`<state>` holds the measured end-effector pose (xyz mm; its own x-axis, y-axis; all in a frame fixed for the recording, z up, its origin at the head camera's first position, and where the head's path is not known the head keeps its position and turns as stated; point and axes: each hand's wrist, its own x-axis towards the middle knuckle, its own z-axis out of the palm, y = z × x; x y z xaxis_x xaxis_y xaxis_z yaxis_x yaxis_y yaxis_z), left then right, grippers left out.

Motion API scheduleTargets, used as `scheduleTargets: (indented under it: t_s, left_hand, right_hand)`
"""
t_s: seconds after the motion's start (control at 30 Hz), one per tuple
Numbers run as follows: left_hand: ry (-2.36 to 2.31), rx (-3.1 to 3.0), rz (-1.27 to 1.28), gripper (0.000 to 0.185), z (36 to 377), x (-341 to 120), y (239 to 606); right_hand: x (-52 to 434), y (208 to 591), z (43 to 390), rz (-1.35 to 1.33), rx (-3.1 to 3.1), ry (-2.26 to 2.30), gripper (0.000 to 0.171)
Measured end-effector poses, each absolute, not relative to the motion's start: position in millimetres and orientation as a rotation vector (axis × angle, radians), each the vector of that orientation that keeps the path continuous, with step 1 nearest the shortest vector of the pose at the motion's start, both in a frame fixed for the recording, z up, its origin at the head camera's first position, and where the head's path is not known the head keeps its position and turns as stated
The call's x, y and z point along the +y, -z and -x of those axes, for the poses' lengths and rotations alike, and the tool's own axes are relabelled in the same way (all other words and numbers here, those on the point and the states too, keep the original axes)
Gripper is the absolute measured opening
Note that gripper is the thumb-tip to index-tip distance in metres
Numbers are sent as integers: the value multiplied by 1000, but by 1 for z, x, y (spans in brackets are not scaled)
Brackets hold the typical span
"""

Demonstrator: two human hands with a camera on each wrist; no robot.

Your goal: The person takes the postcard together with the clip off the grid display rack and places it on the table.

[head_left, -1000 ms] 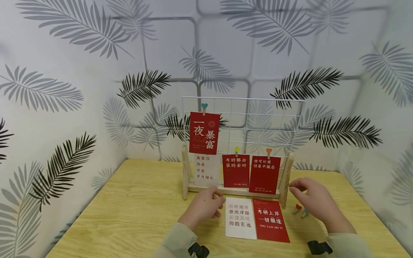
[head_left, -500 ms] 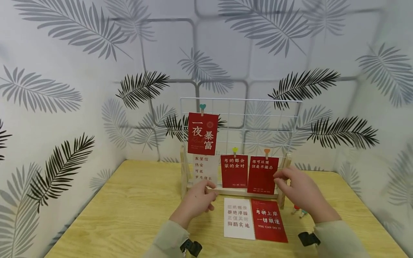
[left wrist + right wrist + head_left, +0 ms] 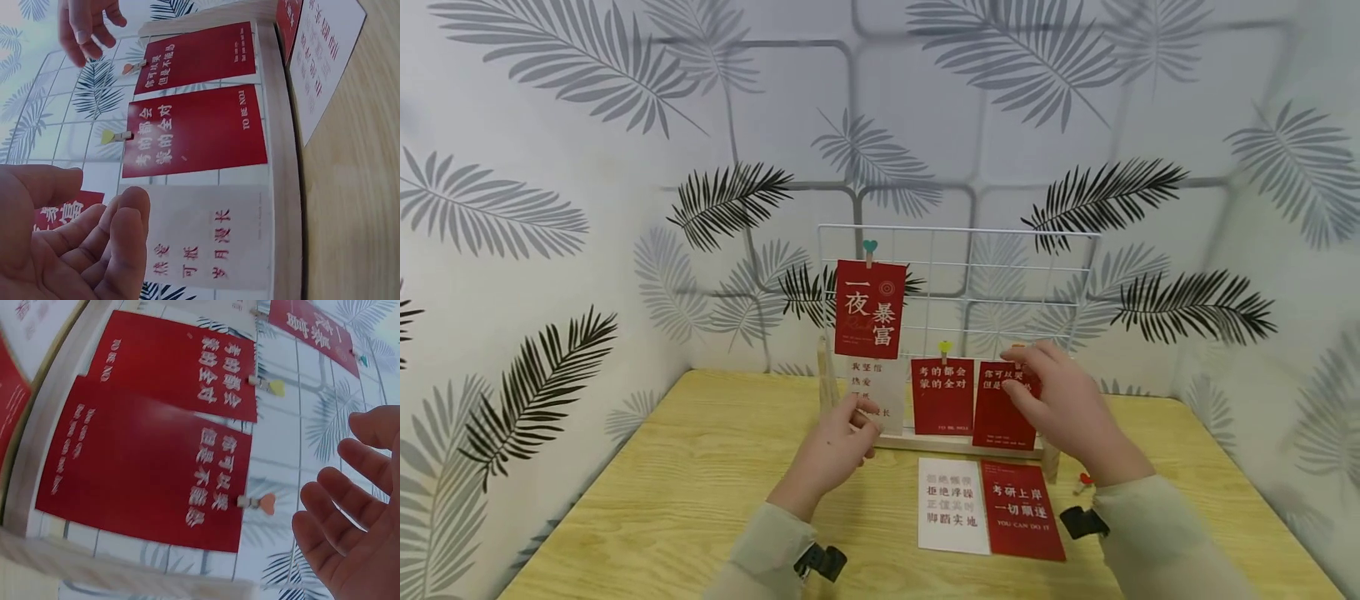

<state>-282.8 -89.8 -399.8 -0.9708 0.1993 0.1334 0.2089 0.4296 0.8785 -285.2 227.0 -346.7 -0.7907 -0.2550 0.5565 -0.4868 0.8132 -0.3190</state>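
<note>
Right now the right hand (image 3: 1060, 400) is up by the red card (image 3: 150, 469) that hangs on the right side of the white wire grid (image 3: 1000, 250). Its fingers are loose and spread, and they hold nothing. They are near the small clip with an orange heart (image 3: 257, 502) that pins the card's top to the wire. The left hand (image 3: 835, 442) is lower, in front of the white card (image 3: 206, 240) at the grid's left side. Its fingers are gently bent and hold nothing too.

The red card looks thin and light. It would likely bend or crease if squeezed hard, so a soft pinch at its edge seems best. The little clip looks tiny and springy. Its tail end is probably the spot to press.
</note>
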Motion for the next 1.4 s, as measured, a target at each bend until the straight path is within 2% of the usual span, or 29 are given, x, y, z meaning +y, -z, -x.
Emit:
scheduleTargets:
  t_s: [0.3, 0.8, 1.13, 1.4]
  left_hand:
    - [1424, -2620, 471, 31, 284, -109, 373]
    - [1302, -2552, 476, 46, 306, -128, 337]
    - [1309, -2536, 451, 49, 330, -145, 313]
    - [1305, -2556, 420, 47, 340, -141, 307]
  right_hand:
    - [196, 319, 294, -609, -2423, -624, 51]
    - [148, 270, 304, -755, -2232, -480, 41]
    - [121, 222, 326, -831, -2200, -351, 35]
    - [111, 204, 341, -802, -2300, -257, 34]
